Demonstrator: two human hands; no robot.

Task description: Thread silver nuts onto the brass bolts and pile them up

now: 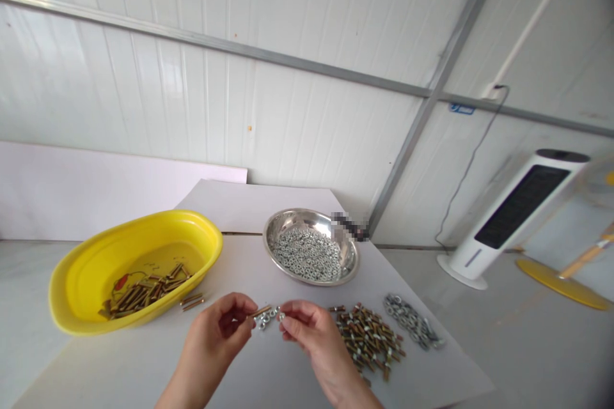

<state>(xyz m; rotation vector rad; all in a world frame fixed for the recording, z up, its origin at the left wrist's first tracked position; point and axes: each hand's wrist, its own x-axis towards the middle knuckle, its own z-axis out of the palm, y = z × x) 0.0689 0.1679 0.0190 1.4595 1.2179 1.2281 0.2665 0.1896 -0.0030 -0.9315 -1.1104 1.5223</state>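
Note:
Between thumb and fingers, my left hand (218, 335) pinches a brass-coloured bolt (260, 312) that points to the right. My right hand (311, 335) pinches a small silver nut (281, 316) just past the bolt's tip; a narrow gap seems to separate them. Several loose nuts (263, 322) lie on the white table (230, 383) behind and between the hands. To the right of my right hand spreads a heap of brass-coloured bolts (369, 335), some with silver nuts on them. Two loose bolts (192, 301) lie left of my left hand.
A yellow basin (64, 307) with several bolts stands at left. Behind my hands is a steel bowl (352, 271) of nuts, with a blurred dark object (350, 227) at its rim. Silver rings or washers (412, 321) lie near the right table edge. A white tower fan (508, 223) stands beyond.

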